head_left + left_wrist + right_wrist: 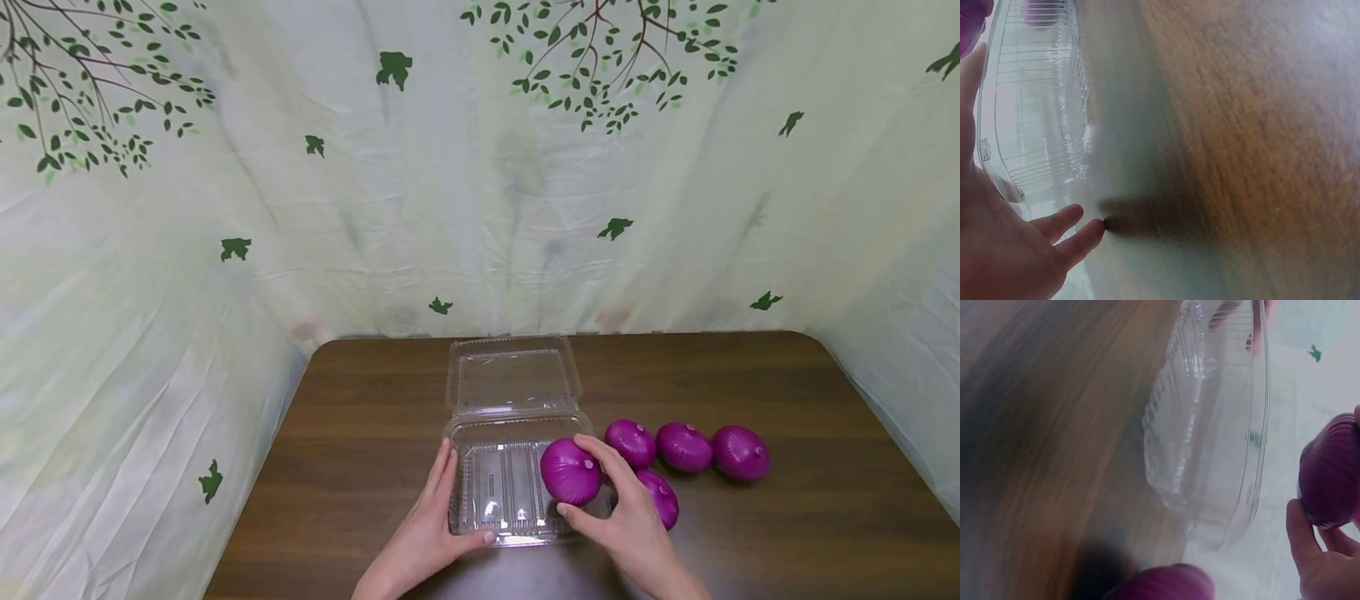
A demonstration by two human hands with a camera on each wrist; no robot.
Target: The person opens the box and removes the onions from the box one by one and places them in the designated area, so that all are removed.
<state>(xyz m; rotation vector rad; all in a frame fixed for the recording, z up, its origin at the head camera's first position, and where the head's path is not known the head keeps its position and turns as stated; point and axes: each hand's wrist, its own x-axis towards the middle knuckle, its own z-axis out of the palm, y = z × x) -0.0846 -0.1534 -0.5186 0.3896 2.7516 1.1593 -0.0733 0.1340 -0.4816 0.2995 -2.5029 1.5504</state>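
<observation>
My right hand (630, 521) holds a red onion (568, 473) between thumb and fingers, over the right part of a clear plastic clamshell container (487, 542). In the right wrist view that onion (1332, 472) is higher than the container's rim (1263, 431). The left hand (427, 529) lies at the container's front left corner, its straight fingers along the left side and the thumb at the front rim. Two fingertips (1094, 234) of this hand point down close to the table in the left wrist view. The container's hinged lid (513, 379) is folded back, away from me.
Right of the container, several more red onions sit on the brown wooden table (360, 417): a row of three (684, 447) and one nearer onion (660, 500), partly hidden behind the right hand. A pale leaf-print curtain (525, 208) hangs behind the table's far edge.
</observation>
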